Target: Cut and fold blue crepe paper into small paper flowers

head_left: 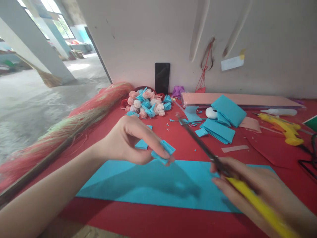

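My left hand is closed in a pinch on a small folded piece of blue crepe paper, held above the table. Below it, a wide sheet of blue crepe paper lies flat, crossed by the hand's shadow. My right hand is closed around yellow-handled scissors, blurred by motion, their dark blades pointing away to the upper left. Another blue paper piece lies partly hidden behind my left hand. Folded blue paper pieces are stacked beyond the blades, among small scraps.
A heap of pink, white and blue paper flowers sits at the back, beside a phone leaning on the wall. A yellow glue gun lies at the right. Reddish fibre strands and a pole line the red table's left edge.
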`<state>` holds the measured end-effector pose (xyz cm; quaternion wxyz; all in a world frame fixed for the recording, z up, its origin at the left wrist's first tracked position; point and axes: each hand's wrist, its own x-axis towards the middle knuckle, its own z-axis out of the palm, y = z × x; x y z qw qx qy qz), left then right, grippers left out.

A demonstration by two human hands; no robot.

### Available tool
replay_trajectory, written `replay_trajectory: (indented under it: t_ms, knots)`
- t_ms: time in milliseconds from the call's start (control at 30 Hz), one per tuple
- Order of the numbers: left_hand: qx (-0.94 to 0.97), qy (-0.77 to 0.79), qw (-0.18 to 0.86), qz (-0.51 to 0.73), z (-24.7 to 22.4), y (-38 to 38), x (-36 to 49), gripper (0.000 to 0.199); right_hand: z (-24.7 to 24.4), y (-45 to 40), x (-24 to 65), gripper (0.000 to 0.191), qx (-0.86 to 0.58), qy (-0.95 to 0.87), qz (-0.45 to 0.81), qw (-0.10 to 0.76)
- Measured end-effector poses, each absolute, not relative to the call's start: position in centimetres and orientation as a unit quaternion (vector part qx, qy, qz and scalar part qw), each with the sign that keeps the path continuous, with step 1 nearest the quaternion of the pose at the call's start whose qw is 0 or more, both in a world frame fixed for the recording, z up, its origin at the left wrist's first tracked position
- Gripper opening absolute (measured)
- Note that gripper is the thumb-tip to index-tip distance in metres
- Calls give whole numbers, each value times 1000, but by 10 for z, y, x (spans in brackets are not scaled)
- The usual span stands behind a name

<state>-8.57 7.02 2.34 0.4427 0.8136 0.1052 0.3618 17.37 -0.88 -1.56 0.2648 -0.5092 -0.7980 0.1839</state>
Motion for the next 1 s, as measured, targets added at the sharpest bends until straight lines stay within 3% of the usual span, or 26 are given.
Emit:
replay_trajectory:
  t_ms: [100,267,333,400,567,733,1000]
  knots:
    - [809,120,410,403,18,64,-78,55,-33,8,184,17,-541,-806,144,194]
    - [762,133,452,443,10,52,-61,46,-51,11,186,42,-493,-858,37,138]
    - [754,154,470,432,9,45,-56,48,-42,5,182,32,-463,-871,-15,166]
    - [751,176,478,421,10,37,-51,49,-25,-4,176,17,-425,-869,-47,249]
    - [752,173,467,432,12,25,-42,48,11,-22,153,13,-348,-837,90,412]
    - [763,166,415,468,12,23,-38,44,16,-18,139,25,-329,-810,151,461]
    - [776,140,384,480,16,20,-28,28,9,-19,138,28,-329,-781,165,504]
